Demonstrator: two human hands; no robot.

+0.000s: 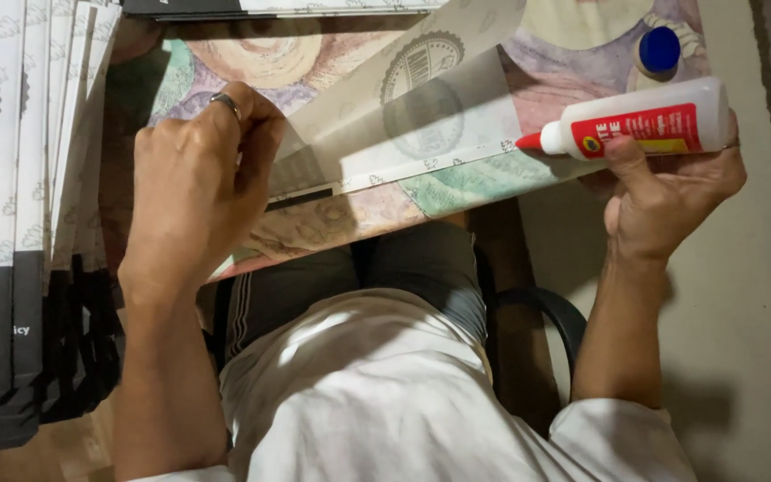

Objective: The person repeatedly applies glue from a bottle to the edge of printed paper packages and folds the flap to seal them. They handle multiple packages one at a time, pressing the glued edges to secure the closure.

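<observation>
My right hand [671, 183] grips a white glue bottle [649, 125] with a red label, lying sideways, its red nozzle touching the right end of a folded paper flap [421, 134]. The flap belongs to a flat white printed paper bag lying on a table covered with a colourful patterned cloth [296, 54]. My left hand [194, 183], a ring on one finger, presses on the left end of the same bag, fingers curled against the paper. The bag's left edge is hidden under that hand.
A stack of several flat white and black printed bags [11, 214] lies at the left. A blue bottle cap [659, 49] sits on the cloth at the upper right. My lap and a dark chair edge [546, 312] show below the table edge, over a beige floor.
</observation>
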